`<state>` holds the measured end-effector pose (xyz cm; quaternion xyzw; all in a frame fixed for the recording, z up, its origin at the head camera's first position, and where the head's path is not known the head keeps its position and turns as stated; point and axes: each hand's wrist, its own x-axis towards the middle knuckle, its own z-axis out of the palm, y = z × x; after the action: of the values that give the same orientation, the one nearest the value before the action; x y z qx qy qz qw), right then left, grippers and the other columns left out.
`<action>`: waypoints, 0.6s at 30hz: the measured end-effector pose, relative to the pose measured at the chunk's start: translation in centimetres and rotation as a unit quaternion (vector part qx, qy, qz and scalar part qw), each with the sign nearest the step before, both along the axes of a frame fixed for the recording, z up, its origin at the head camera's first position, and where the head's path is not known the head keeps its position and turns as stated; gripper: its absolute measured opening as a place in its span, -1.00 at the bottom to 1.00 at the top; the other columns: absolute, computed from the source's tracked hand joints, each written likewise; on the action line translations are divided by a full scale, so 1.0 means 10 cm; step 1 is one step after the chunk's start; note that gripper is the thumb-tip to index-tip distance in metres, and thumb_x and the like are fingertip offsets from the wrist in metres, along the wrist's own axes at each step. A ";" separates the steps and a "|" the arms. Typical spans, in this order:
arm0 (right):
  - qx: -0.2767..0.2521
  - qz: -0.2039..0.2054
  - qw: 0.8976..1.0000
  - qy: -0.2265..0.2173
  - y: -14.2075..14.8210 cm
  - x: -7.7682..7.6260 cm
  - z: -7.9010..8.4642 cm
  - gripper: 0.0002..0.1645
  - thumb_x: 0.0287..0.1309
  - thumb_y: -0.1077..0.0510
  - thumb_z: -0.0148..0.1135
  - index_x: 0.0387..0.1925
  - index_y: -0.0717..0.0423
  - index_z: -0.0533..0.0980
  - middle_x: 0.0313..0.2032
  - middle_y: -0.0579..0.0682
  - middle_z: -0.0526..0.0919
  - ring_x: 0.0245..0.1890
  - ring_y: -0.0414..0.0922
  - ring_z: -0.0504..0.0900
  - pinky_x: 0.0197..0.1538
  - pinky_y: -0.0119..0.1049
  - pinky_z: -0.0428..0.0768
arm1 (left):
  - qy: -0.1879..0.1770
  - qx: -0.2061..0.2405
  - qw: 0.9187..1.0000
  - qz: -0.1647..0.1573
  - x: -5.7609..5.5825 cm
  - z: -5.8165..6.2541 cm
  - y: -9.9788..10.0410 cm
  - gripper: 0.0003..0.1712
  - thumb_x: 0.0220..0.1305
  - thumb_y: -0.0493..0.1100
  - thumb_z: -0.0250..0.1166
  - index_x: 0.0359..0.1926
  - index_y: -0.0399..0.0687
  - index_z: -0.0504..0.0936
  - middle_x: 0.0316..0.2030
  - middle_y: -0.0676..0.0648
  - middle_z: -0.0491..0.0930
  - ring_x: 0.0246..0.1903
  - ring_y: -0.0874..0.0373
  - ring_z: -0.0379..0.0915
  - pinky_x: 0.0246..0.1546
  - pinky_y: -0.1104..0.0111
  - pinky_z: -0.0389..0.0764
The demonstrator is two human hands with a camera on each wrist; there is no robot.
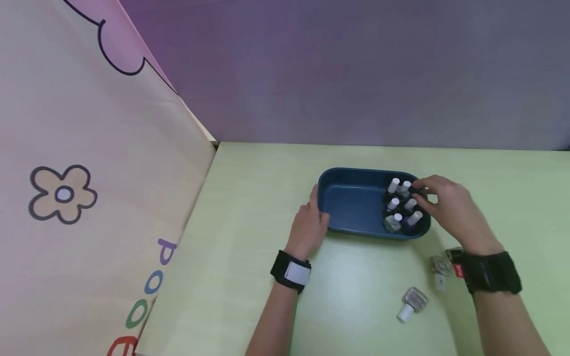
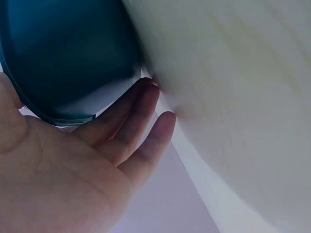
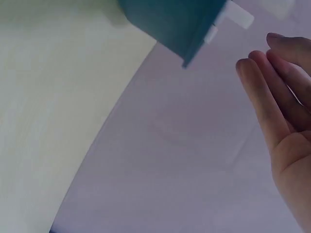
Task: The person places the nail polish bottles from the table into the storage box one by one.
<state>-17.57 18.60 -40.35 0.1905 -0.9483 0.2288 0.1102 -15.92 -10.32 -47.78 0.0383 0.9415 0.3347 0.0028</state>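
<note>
A blue plastic tray [image 1: 354,205] lies on the table, with several nail polish bottles [image 1: 393,223] with white caps grouped at its right end. My left hand [image 1: 308,226] holds the tray's left end, thumb over the rim and other fingers along the outer wall. In the left wrist view, the fingertips [image 2: 167,119] reach down to the tabletop beside the tray. At the right end, my right hand [image 1: 455,210] hovers over the rim by the bottles. The right wrist view shows its fingers [image 3: 260,92] gently bent, apart from the white caps [image 3: 240,14], with nothing between them.
In front of the tray, a glittery nail polish bottle [image 1: 415,299] lies on its side. Another bottle [image 1: 440,267] lies near my right wrist, and a dark item with a red label [image 1: 458,269] is partly hidden by the wristband. A printed cloth [image 1: 102,173] borders the table's left side.
</note>
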 end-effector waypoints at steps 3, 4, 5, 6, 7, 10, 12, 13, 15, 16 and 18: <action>-0.001 -0.010 1.000 -0.008 0.08 0.11 0.03 -0.71 0.04 0.33 0.28 -0.14 0.32 0.56 -0.19 0.25 0.62 -0.26 0.18 0.63 -0.21 0.08 0.50 | 0.001 0.000 1.000 0.000 0.00 -0.01 0.00 -0.18 0.29 -0.12 0.03 0.49 0.07 -0.13 -0.54 -0.02 0.36 -0.51 0.12 0.27 -0.56 0.35 0.26; 0.000 -0.013 1.000 -0.010 0.10 0.14 0.03 -0.71 0.04 0.32 0.28 -0.14 0.32 0.56 -0.19 0.25 0.62 -0.26 0.19 0.63 -0.21 0.08 0.50 | 0.001 0.001 1.000 0.001 -0.01 -0.01 -0.01 -0.18 0.29 -0.12 0.03 0.49 0.07 -0.13 -0.55 -0.02 0.36 -0.51 0.11 0.26 -0.56 0.35 0.26; 0.002 -0.016 1.000 -0.013 0.12 0.17 0.04 -0.71 0.05 0.32 0.28 -0.13 0.32 0.56 -0.19 0.26 0.62 -0.26 0.20 0.63 -0.20 0.09 0.49 | 0.002 0.001 1.000 0.001 -0.01 -0.02 -0.01 -0.18 0.29 -0.12 0.03 0.49 0.07 -0.13 -0.55 -0.02 0.36 -0.52 0.11 0.26 -0.56 0.35 0.26; 0.005 -0.020 1.000 -0.015 0.14 0.20 0.04 -0.70 0.04 0.31 0.28 -0.13 0.32 0.56 -0.19 0.26 0.62 -0.26 0.21 0.63 -0.20 0.10 0.49 | 0.004 0.002 1.000 0.002 -0.02 -0.02 -0.01 -0.18 0.29 -0.13 0.04 0.49 0.06 -0.13 -0.55 -0.02 0.36 -0.52 0.11 0.26 -0.57 0.34 0.26; 0.007 -0.022 1.000 -0.018 0.16 0.23 0.03 -0.70 0.04 0.32 0.28 -0.13 0.33 0.56 -0.20 0.26 0.62 -0.26 0.21 0.63 -0.20 0.10 0.49 | 0.004 0.002 1.000 0.003 -0.02 -0.01 -0.02 -0.18 0.29 -0.13 0.04 0.49 0.06 -0.13 -0.55 -0.03 0.36 -0.52 0.11 0.27 -0.56 0.34 0.26; 0.015 -0.030 0.999 -0.024 0.24 0.31 0.00 -0.70 0.03 0.33 0.29 -0.14 0.34 0.56 -0.21 0.25 0.63 -0.27 0.21 0.63 -0.21 0.10 0.50 | 0.003 0.007 1.000 0.004 -0.02 0.00 -0.01 -0.18 0.28 -0.13 0.04 0.49 0.04 -0.12 -0.55 -0.03 0.37 -0.51 0.10 0.27 -0.55 0.33 0.27; 0.019 -0.032 0.999 -0.034 0.29 0.35 -0.03 -0.69 0.02 0.33 0.30 -0.14 0.34 0.56 -0.21 0.26 0.63 -0.26 0.20 0.62 -0.22 0.11 0.50 | 0.002 0.008 1.000 0.004 -0.02 0.01 -0.01 -0.18 0.28 -0.13 0.04 0.49 0.04 -0.12 -0.55 -0.03 0.37 -0.50 0.10 0.28 -0.55 0.33 0.27; 0.022 -0.033 0.998 -0.040 0.32 0.37 -0.05 -0.69 0.01 0.33 0.30 -0.14 0.34 0.56 -0.21 0.27 0.63 -0.25 0.20 0.62 -0.22 0.11 0.50 | 0.000 0.009 1.000 0.004 -0.02 0.01 -0.01 -0.18 0.28 -0.12 0.03 0.49 0.04 -0.12 -0.55 -0.03 0.37 -0.50 0.10 0.28 -0.54 0.33 0.28; 0.026 -0.035 0.997 -0.057 0.38 0.42 -0.09 -0.68 0.02 0.32 0.30 -0.13 0.35 0.56 -0.20 0.28 0.63 -0.24 0.22 0.61 -0.21 0.13 0.50 | 0.000 0.009 1.000 0.003 -0.02 0.00 0.00 -0.18 0.28 -0.12 0.03 0.49 0.04 -0.12 -0.55 -0.03 0.37 -0.50 0.10 0.28 -0.54 0.33 0.28; 0.028 -0.037 0.997 -0.066 0.40 0.44 -0.10 -0.68 0.02 0.32 0.30 -0.13 0.35 0.56 -0.19 0.29 0.62 -0.24 0.24 0.61 -0.21 0.14 0.50 | -0.001 0.009 1.000 0.002 -0.02 0.00 0.00 -0.18 0.28 -0.12 0.03 0.49 0.04 -0.12 -0.55 -0.03 0.37 -0.49 0.09 0.28 -0.54 0.33 0.28; 0.033 -0.041 0.995 -0.083 0.45 0.48 -0.12 -0.67 0.02 0.31 0.30 -0.12 0.35 0.56 -0.17 0.30 0.62 -0.23 0.25 0.60 -0.20 0.15 0.50 | 0.000 0.007 1.000 0.001 -0.02 -0.01 0.00 -0.18 0.28 -0.12 0.02 0.49 0.02 -0.12 -0.55 -0.03 0.37 -0.49 0.09 0.28 -0.54 0.33 0.28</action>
<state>-12.80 23.09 -41.57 0.1350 -0.9682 0.2076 0.0343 -16.07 -10.28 -47.83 0.0377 0.9391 0.3416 0.0024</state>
